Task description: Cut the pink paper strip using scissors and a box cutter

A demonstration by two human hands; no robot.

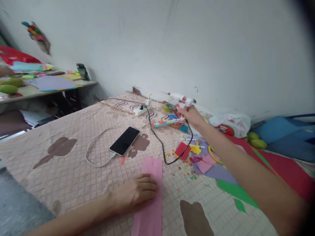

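Note:
A folded pink paper strip [152, 206] lies lengthwise in front of me on the patterned tablecloth. My left hand [141, 191] rests flat on it, fingers side by side and gripping nothing; the thumb is hidden. Farther off to the right, my right hand [188, 113] is wrapped round the handle of a white glue gun [180, 97], held above the tabletop with its nozzle pointing left. A black cord [161, 142] loops down from the gun across the cloth. Just below that hand is a light blue decorated strip [163, 123] with orange bits.
A black-screened phone [125, 141] lies on a white charging cable. Behind it sits a white power strip [142, 110]. Paper scraps [205, 162], a plastic bag [235, 123] and green fruit [258, 143] crowd the right side. Another table [86, 84] with coloured paper stands at left.

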